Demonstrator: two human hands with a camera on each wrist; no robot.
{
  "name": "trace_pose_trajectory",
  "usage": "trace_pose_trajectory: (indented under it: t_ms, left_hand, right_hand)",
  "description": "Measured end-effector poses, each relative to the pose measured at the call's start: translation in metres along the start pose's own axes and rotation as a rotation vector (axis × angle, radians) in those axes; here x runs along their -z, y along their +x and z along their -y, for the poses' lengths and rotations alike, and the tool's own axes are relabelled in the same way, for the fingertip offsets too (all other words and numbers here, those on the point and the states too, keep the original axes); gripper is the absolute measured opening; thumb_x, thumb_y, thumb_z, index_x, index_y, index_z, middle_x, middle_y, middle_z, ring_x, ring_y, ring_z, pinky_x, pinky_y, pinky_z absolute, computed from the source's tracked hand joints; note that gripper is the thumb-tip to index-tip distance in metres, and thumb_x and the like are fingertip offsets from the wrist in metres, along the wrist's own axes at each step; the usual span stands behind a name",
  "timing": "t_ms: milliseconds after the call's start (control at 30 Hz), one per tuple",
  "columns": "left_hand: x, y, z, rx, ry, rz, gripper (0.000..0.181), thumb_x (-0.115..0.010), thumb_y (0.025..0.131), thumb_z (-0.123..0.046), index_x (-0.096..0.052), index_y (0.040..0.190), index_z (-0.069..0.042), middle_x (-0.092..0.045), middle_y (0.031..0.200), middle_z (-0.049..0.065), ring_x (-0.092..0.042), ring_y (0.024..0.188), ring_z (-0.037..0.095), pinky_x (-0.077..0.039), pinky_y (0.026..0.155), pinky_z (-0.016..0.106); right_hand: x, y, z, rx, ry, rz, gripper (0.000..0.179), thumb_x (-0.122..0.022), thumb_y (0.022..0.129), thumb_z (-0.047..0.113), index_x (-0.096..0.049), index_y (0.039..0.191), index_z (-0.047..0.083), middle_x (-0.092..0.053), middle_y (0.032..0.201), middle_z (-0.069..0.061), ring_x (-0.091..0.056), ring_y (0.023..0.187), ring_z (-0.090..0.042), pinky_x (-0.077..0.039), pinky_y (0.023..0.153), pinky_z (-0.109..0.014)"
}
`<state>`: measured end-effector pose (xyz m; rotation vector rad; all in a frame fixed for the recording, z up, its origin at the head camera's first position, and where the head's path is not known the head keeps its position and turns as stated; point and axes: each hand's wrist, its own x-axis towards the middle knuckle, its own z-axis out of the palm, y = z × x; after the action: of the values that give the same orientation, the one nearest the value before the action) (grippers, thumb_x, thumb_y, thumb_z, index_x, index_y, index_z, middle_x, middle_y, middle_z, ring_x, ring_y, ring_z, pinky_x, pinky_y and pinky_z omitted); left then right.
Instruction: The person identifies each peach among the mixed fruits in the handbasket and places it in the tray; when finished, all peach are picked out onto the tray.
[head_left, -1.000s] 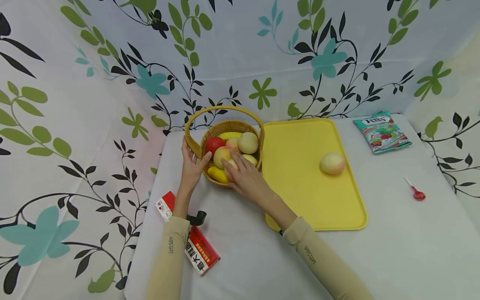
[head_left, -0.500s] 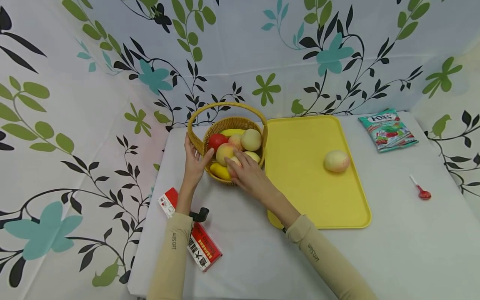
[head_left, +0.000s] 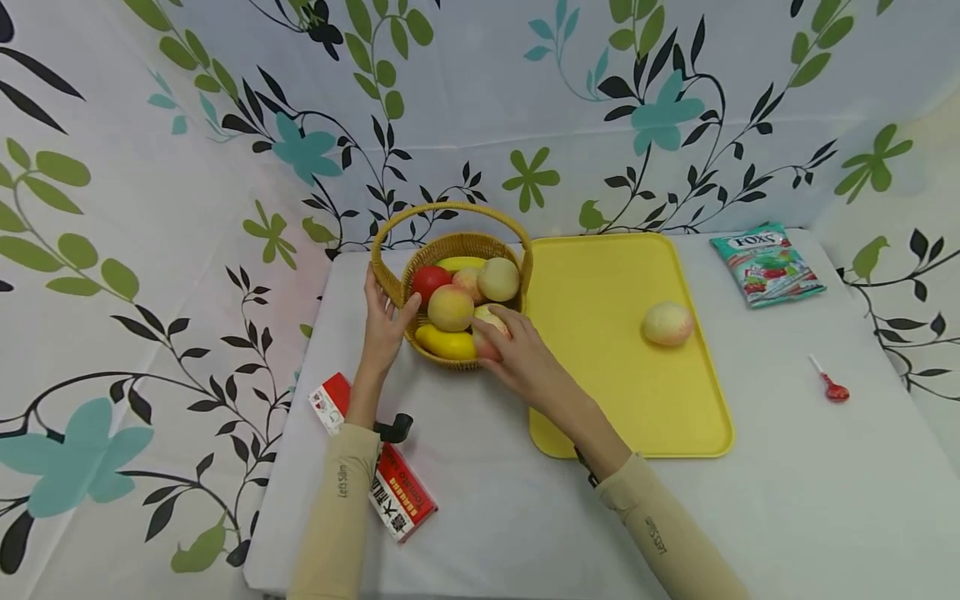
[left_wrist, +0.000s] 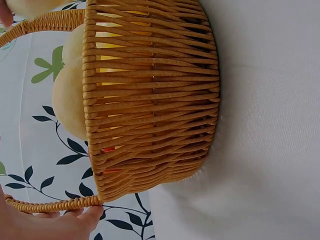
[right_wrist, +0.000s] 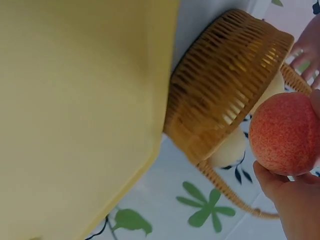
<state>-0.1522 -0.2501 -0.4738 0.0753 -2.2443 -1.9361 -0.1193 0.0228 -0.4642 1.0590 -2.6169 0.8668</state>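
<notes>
A woven wicker basket with a tall handle holds a red fruit, a banana and several peaches such as the yellowish one. At its left side, my left hand grips the rim near the handle's foot; in the left wrist view its fingers lie against the handle base. My right hand pinches a peach over the basket's front right; the right wrist view shows this red-blushed peach above the rim, between thumb and fingers, partly covered by them.
Right of the basket lies a yellow tray bearing one peach. Farther right are a green candy bag and a red lollipop. A red and white box lies partly under the left forearm.
My right hand has moved slightly right and toward me with the peach, lifting it off the other fruit and uncovering more of the banana. The left hand stays at the basket.
</notes>
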Motion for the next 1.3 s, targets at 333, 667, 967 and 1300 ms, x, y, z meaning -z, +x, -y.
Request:
trace_pose_trajectory:
  t_ms: [333,667,967,1300]
  left_hand:
    - [0.000,0.000,0.003,-0.022,0.014,-0.012,0.095,-0.064,0.098,-0.030,0.003,0.164,-0.036,-0.001,0.175,-0.006,-0.013,0.162,0.023,-0.011,0.134,0.047]
    - [-0.002,-0.006,-0.019,0.018,0.007,0.012,0.098,-0.065,0.097,-0.021,0.006,0.166,-0.020,0.004,0.175,0.006,-0.009,0.163,0.031,-0.010,0.133,0.052]
    - [-0.004,-0.011,-0.029,-0.005,0.002,0.006,0.097,-0.064,0.098,-0.019,0.005,0.166,-0.019,0.003,0.175,0.006,-0.009,0.163,0.032,-0.010,0.134,0.051]
    - [-0.003,-0.012,-0.030,0.020,-0.004,0.011,0.097,-0.065,0.098,-0.019,0.005,0.166,-0.018,0.001,0.176,0.006,-0.011,0.162,0.031,-0.011,0.134,0.050]
  right_hand:
    - [0.034,-0.068,-0.037,-0.160,0.030,-0.036,0.058,-0.073,0.095,0.022,-0.050,0.149,0.018,-0.042,0.156,-0.019,-0.039,0.145,-0.040,-0.049,0.111,-0.057]
    - [0.065,-0.140,-0.095,-0.330,-0.041,-0.105,0.063,-0.079,0.087,0.007,-0.052,0.144,0.008,-0.046,0.145,-0.032,-0.045,0.129,-0.052,-0.048,0.100,-0.070]
    - [0.082,-0.170,-0.114,-0.394,-0.075,-0.149,0.065,-0.080,0.085,0.003,-0.052,0.143,0.005,-0.047,0.142,-0.035,-0.044,0.125,-0.058,-0.044,0.096,-0.074]
    - [0.082,-0.178,-0.122,-0.409,-0.080,-0.153,0.064,-0.079,0.086,0.003,-0.052,0.144,0.004,-0.046,0.141,-0.038,-0.045,0.122,-0.060,-0.044,0.094,-0.075]
